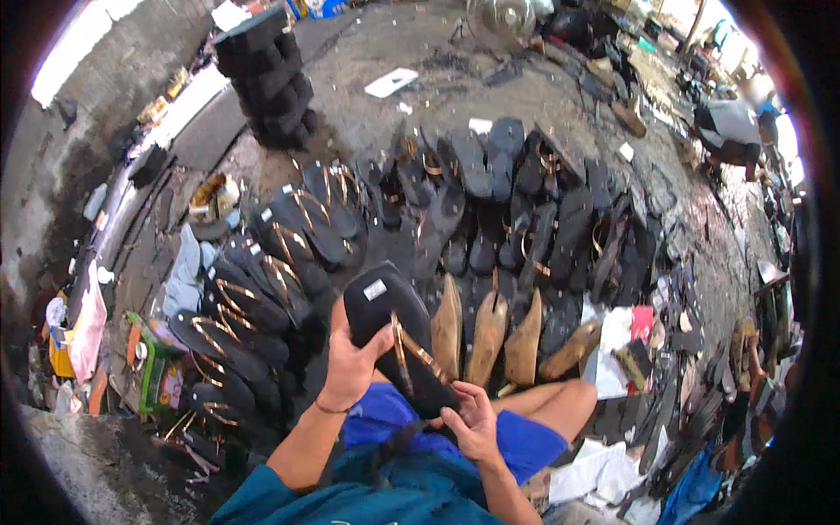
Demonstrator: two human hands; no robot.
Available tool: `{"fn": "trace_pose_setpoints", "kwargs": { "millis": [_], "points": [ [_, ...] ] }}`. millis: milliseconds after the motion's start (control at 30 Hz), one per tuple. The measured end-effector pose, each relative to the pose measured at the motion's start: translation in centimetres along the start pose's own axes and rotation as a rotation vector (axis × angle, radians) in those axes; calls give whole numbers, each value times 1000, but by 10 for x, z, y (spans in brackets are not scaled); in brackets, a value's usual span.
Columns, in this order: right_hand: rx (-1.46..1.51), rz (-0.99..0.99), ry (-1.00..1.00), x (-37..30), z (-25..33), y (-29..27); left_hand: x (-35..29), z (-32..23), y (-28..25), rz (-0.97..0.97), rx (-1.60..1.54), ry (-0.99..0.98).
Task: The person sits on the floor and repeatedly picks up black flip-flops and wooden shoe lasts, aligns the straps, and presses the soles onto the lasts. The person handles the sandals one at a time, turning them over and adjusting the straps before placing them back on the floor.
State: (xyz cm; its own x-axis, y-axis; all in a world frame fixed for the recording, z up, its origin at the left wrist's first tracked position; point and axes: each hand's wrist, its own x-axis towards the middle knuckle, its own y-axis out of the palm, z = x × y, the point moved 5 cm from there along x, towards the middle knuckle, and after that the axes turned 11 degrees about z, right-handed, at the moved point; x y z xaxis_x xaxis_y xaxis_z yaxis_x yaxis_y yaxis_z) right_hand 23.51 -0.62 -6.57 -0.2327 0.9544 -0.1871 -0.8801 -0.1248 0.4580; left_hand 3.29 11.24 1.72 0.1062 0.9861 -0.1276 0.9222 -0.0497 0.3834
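A black sandal (385,306) with gold straps and a small white label on its insole is held over my lap. My left hand (352,363) grips its left edge near the toe end, thumb on top beside the strap. At the sandal's lower right end, my right hand (472,422) pinches the sole, its thumb on top. Just beyond the sandal stand several wooden shoe lasts (486,337). To the left, rows of black sandals with gold straps (229,337) lie close together on the ground.
More dark sandals and soles (503,201) spread across the ground ahead. A stack of black blocks (267,83) stands at the far left. Near the left lies a green package (159,372). White papers (595,472) lie at the right. Another person (733,127) crouches at the far right.
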Motion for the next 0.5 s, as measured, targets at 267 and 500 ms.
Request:
{"fn": "trace_pose_setpoints", "kwargs": {
  "millis": [267,500],
  "points": [
    [-699,591,-190,-49,106,56,-138,-26,25,774,649,-6],
    [-1076,642,-266,-76,110,67,-160,-23,25,851,787,42]
  ]
}}
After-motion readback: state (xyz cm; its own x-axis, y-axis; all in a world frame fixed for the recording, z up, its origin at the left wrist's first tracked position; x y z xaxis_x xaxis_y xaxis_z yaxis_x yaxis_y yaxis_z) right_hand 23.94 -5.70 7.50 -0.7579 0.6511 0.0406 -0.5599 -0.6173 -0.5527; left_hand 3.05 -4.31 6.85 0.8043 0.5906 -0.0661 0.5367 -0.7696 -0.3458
